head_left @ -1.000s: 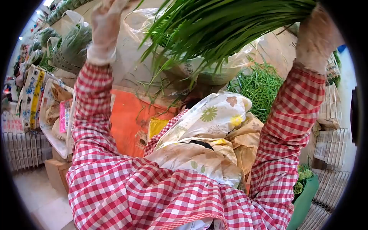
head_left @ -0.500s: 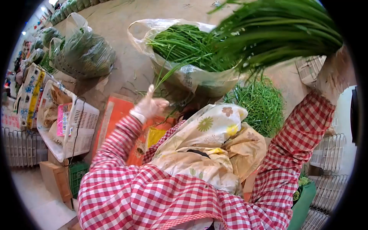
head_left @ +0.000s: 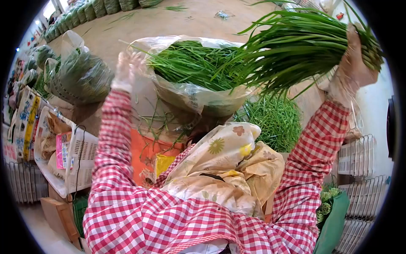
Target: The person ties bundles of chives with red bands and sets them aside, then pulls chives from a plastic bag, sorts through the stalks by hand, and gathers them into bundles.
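Observation:
A thick bunch of garlic chives (head_left: pixel 296 51) is raised at the upper right. My right hand (head_left: pixel 357 70), in a thin clear glove, grips it around the pale stem ends, leaves pointing left. My left hand (head_left: pixel 129 67), also gloved, is stretched forward beside the left rim of an open plastic bag (head_left: pixel 169 86). Motion smears its fingers; a thin pale strand shows near the fingertips, but whether they hold it is unclear. More garlic chives (head_left: pixel 190 63) fill the bag. A loose heap of green trimmings (head_left: pixel 270 122) lies on the floor to its right.
A filled plastic bag (head_left: pixel 80 76) stands at the left, behind a white basket (head_left: pixel 84 156). An orange board (head_left: pixel 146 146) with scattered leaves lies before me. Grey crates (head_left: pixel 357 156) are stacked at the right, near a green bag (head_left: pixel 334 220). Packed sacks (head_left: pixel 99 8) line the back.
My left hand has swung forward and left, away from above the orange board. My right hand still grips the bunch, which has shifted slightly lower and blurs less.

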Tool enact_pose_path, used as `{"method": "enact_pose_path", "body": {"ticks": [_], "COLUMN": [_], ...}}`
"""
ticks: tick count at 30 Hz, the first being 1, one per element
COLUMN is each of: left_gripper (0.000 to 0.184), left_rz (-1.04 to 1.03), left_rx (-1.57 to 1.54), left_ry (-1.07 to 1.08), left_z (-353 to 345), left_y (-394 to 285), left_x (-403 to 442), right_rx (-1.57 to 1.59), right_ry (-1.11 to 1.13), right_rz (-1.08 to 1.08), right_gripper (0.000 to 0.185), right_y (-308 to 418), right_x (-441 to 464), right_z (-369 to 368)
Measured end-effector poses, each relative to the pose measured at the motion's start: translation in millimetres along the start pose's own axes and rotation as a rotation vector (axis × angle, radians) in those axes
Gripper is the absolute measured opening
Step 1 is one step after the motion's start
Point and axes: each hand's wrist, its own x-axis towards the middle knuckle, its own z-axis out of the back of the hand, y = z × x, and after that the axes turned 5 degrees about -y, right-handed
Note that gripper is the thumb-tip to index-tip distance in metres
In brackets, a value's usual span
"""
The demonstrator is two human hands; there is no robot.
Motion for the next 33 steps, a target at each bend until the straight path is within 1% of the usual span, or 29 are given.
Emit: {"method": "enact_pose_path", "body": {"ticks": [1,2,3,5,6,7,9,10,13,14,15,17,19,21,22,23,24,25,26,27,29,30,31,32,33], "left_gripper": [0.049,0.053,0.059,0.071,0.079,0.086,0.099,0.099,0.115,0.120,0.126,0.126,0.122,0.116,0.112,0.109,0.109,0.108,0.107,0.107,0.105,0.109,0.102,0.089,0.082], "left_rz": [0.028,-0.059,-0.239,-0.504,-0.604,-0.696,-0.941,-0.906,-0.663,-0.601,-0.548,-0.170,0.248,0.686,0.919,1.152,1.163,1.181,1.198,1.210,1.202,1.123,1.059,1.130,1.218], "left_rx": [0.185,0.256,0.250,0.244,0.271,0.323,0.467,0.477,0.692,0.762,0.833,0.840,0.607,0.345,0.241,0.129,0.122,0.032,-0.054,-0.140,-0.319,-0.104,0.010,0.269,0.510], "left_ry": [-0.096,-0.109,-0.033,0.177,0.303,0.433,0.754,0.757,0.907,0.951,0.992,1.064,1.143,1.127,1.103,1.067,1.077,1.074,1.072,1.069,1.053,1.060,1.124,1.071,1.005], "left_z": [9.8,3.4,-19.5,-68.4,-90.2,-106.1,-119.5,-116.0,-112.8,-112.6,-112.9,-93.5,-64.6,-42.8,-10.7,14.1,13.9,12.5,9.3,4.8,-4.0,1.5,-0.1,0.5,1.0], "left_y": [-15.0,-32.9,-54.2,-89.2,-101.2,-107.6,-102.7,-94.4,-80.0,-79.8,-80.9,-61.7,-16.9,22.3,52.9,75.3,77.9,79.0,77.8,75.8,70.4,60.8,48.4,44.1,40.1], "left_x": [27.2,30.8,11.0,-45.7,-71.6,-91.6,-109.8,-117.6,-135.8,-139.8,-142.5,-148.2,-166.9,-196.2,-197.9,-199.6,-208.8,-215.9,-220.9,-225.2,-232.7,-229.0,-231.5,-237.0,-242.3], "right_rx": [0.136,0.108,0.075,0.149,0.030,0.044,0.204,0.270,0.524,0.633,0.701,0.819,0.652,0.655,0.607,0.591,0.597,0.605,0.544,0.534,0.469,0.413,0.578,0.424,0.496], "right_ry": [-0.012,0.018,0.049,0.018,0.143,0.184,0.232,0.255,0.273,0.256,0.156,-0.047,0.060,0.019,-0.004,-0.015,-0.045,-0.075,-0.022,-0.029,0.027,-0.015,-0.100,-0.017,-0.058], "right_rz": [-0.046,-0.037,-0.033,-0.032,0.000,0.000,-0.033,-0.068,-0.272,-0.400,-0.695,-1.281,-1.422,-1.724,-1.823,-1.824,-1.835,-1.841,-1.806,-1.794,-1.510,-1.509,-1.611,-1.628,-1.598], "right_gripper": [0.029,0.031,0.033,0.036,0.036,0.035,0.032,0.031,0.030,0.030,0.029,0.028,0.027,0.039,0.034,0.034,0.033,0.033,0.033,0.033,0.032,0.033,0.032,0.032,0.032], "right_y": [0.0,-0.5,-1.4,8.2,15.9,22.4,36.6,42.7,57.8,63.1,75.4,93.6,98.8,95.2,93.1,90.8,87.5,83.8,79.8,77.4,74.0,78.0,76.6,81.7,87.1], "right_x": [-5.1,-7.4,-10.1,-30.3,-41.9,-54.8,-83.4,-97.8,-142.4,-158.3,-171.0,-194.2,-213.4,-248.4,-256.6,-259.6,-260.8,-261.7,-263.5,-269.9,-285.6,-290.3,-316.9,-327.5,-335.6], "right_z": [-5.7,-7.3,-7.6,-22.3,-26.6,-33.3,-46.7,-50.3,-50.8,-49.2,-43.3,-32.3,-7.6,16.0,24.2,30.0,35.7,41.3,48.1,55.6,69.8,73.9,90.3,99.5,106.6]}}
